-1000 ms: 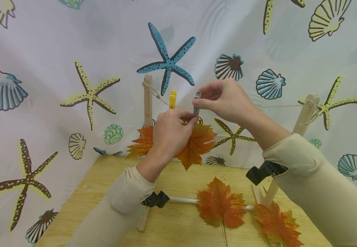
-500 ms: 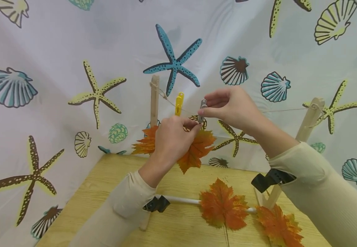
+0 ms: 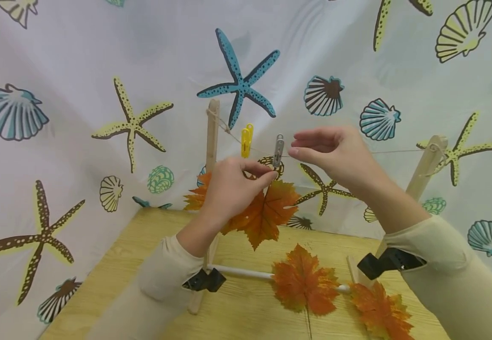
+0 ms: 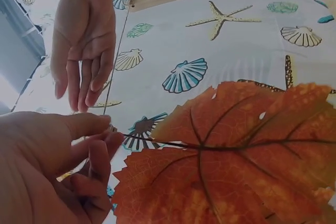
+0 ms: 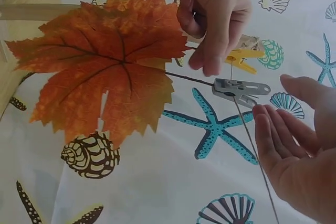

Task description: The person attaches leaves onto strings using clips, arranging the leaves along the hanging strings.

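A grey clothespin (image 3: 278,150) stands upright on a thin string, clipped over the dark stem (image 5: 189,80) of an orange maple leaf (image 3: 266,212). The leaf hangs down below it. My left hand (image 3: 235,186) is at the stem just under the clothespin, with thumb and forefinger tips near each other; in the right wrist view the stem passes uncovered beside those fingertips. My right hand (image 3: 341,151), fingers extended and thumb apart, is just right of the clothespin. Left of it, a yellow clothespin (image 3: 246,140) sits on the string above another leaf (image 3: 196,193), partly hidden behind my left hand.
The string (image 3: 394,151) runs between a left wooden post (image 3: 212,137) and a right wooden post (image 3: 427,165). A white rod (image 3: 246,272) crosses low between the posts. Two more leaves, one centre (image 3: 306,283) and one right (image 3: 382,309), lie over the wooden table (image 3: 143,283).
My right hand has let go of the grey clothespin and drawn back to the right, its fingers spreading. The clothespin stays on the string. My left hand has barely moved.
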Motion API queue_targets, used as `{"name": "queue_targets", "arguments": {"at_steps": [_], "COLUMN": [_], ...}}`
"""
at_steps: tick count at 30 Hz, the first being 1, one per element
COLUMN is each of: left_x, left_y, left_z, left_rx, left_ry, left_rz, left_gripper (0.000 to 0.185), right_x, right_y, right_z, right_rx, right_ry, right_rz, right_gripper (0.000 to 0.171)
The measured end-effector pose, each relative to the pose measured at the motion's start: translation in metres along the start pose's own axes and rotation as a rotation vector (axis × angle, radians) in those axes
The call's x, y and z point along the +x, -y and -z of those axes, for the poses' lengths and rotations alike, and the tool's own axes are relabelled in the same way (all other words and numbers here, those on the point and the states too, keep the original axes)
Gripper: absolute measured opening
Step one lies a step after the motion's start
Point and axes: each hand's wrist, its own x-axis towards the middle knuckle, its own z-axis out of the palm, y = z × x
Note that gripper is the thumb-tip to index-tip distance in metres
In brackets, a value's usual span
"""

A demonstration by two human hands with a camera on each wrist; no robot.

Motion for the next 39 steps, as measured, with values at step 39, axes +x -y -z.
{"name": "queue_targets", "arguments": {"at_steps": [39], "left_x": [-0.05], "left_y": [0.038], "left_z": [-0.012], "left_rx": [-0.307], "left_ry": [0.385], "left_rz": [-0.001], "left_gripper": [0.02], "right_x": [-0.065], "right_y": [-0.067], "right_z": [-0.054], "right_rx": [0.224], "right_ry": [0.157], "right_rz": [-0.001], "right_gripper": [0.036]}}
